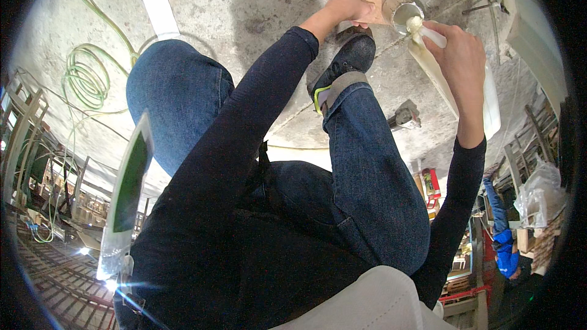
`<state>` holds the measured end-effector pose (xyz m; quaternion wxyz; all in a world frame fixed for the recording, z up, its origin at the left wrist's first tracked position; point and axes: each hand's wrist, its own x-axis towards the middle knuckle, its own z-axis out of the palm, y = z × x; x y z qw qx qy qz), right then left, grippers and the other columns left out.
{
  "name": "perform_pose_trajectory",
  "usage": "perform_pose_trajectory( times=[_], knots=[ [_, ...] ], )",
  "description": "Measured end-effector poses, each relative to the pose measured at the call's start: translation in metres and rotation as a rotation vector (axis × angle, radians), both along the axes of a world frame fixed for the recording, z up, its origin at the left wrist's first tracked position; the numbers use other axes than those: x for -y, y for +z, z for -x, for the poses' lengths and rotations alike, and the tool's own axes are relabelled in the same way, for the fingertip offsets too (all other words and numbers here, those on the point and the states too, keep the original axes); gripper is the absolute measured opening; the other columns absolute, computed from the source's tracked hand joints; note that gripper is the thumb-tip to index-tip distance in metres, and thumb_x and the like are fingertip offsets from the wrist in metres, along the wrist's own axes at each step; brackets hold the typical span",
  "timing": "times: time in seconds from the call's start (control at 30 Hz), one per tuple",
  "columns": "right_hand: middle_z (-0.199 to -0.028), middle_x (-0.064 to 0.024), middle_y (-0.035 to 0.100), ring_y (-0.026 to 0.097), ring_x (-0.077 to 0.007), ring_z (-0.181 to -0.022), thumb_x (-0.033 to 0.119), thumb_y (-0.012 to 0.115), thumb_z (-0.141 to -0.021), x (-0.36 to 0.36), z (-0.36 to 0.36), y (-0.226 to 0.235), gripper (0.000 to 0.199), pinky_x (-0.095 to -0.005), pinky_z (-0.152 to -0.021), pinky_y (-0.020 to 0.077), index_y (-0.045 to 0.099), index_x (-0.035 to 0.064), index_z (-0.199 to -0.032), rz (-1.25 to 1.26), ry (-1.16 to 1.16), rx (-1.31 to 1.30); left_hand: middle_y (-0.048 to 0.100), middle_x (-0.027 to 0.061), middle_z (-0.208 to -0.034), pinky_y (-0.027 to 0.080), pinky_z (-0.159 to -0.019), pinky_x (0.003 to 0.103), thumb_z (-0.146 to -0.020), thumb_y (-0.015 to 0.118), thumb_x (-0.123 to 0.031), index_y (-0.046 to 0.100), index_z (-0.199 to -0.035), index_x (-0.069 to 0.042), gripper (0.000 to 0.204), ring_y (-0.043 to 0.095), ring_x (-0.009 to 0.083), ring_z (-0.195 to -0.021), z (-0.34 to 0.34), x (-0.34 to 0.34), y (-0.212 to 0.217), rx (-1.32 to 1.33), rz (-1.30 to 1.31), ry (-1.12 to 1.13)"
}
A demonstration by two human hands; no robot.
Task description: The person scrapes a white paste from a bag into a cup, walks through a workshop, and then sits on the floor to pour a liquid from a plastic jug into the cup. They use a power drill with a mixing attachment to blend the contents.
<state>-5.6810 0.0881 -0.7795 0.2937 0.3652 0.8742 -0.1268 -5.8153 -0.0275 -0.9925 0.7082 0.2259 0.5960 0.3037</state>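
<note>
— What does each grip hold?

— The right hand point(460, 55), upper right of the frame, is closed around the neck of a big white plastic jug point(489, 101), tipped so its spout meets the mouth of a small container. The left hand point(350, 5), at top centre, is wrapped around that small container point(400, 11), which holds a pale, creamy liquid point(414, 23).

— And where do they sit?

— Both are just above the concrete floor point(244, 0), right beside the person's black shoe point(351, 55). The jug's body runs down the right edge of the wrist.

— Around them?

— Blue jeans and dark sleeves fill the middle. A coil of green cable point(85, 79) lies at the left, a white strip point(158, 1) at upper left, and a small grey metal fitting point(405, 115) rests on the floor right of the knee.
</note>
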Motion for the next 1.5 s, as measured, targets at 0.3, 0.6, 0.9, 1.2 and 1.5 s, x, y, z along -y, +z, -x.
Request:
perform_pose_trajectory(
  times=[0.3, 0.6, 0.9, 1.2, 1.5],
  knots=[
    [-0.089, -0.0118, 0.07, 0.067, -0.0295, -0.08, 0.027, 0.071, -0.08, -0.001, -0.007, -0.002, 0.025, -0.0397, -0.076, 0.0481, 0.074, 0.0166, -0.103, 0.007, -0.027, -0.041, 0.07, 0.0156, -0.088, 0.056, -0.052, 0.03, -0.091, 0.059, -0.015, 0.059, -0.115, 0.007, 0.032, 0.071, 0.0225, -0.066, -0.001, -0.001, -0.001, -0.001, 0.004, -0.005],
    [-0.086, -0.0188, 0.069, 0.067, -0.0334, -0.077, 0.032, 0.073, -0.08, -0.003, -0.024, -0.003, 0.031, -0.0396, -0.07, 0.0508, 0.073, 0.0198, -0.108, 0.028, -0.13, -0.129, 0.07, 0.0152, -0.091, 0.056, -0.051, 0.029, -0.092, 0.059, -0.014, 0.057, -0.117, 0.005, 0.031, 0.071, 0.0228, -0.067, 0.003, -0.001, -0.004, 0.047, 0.002, -0.031],
    [-0.079, -0.0163, 0.069, 0.067, -0.033, -0.072, 0.035, 0.073, -0.079, 0.006, -0.037, -0.004, 0.028, -0.0394, -0.068, 0.0518, 0.074, 0.0217, -0.104, -0.054, -0.177, -0.165, 0.07, 0.0144, -0.094, 0.058, -0.055, 0.03, -0.093, 0.057, -0.014, 0.054, -0.119, 0.003, 0.031, 0.072, 0.0228, -0.071, 0.007, -0.003, 0.002, 0.087, 0.033, -0.061],
    [-0.072, -0.0141, 0.068, 0.066, -0.0321, -0.068, 0.036, 0.073, -0.078, 0.014, -0.041, -0.004, 0.027, -0.0392, -0.069, 0.0512, 0.075, 0.0199, -0.1, -0.164, -0.121, -0.18, 0.069, 0.015, -0.095, 0.058, -0.056, 0.03, -0.093, 0.057, -0.015, 0.054, -0.117, 0.004, 0.03, 0.072, 0.0231, -0.072, 0.008, -0.004, 0.013, 0.081, 0.036, -0.054],
    [-0.071, -0.0159, 0.068, 0.068, -0.0299, -0.068, 0.039, 0.074, -0.077, 0.011, -0.04, -0.005, 0.031, -0.0378, -0.065, 0.0525, 0.074, 0.0187, -0.101, -0.161, -0.114, -0.152, 0.069, 0.0154, -0.095, 0.058, -0.055, 0.029, -0.093, 0.059, -0.015, 0.054, -0.118, 0.004, 0.032, 0.072, 0.0233, -0.071, 0.008, -0.003, 0.009, 0.09, 0.027, -0.038]
  ],
)
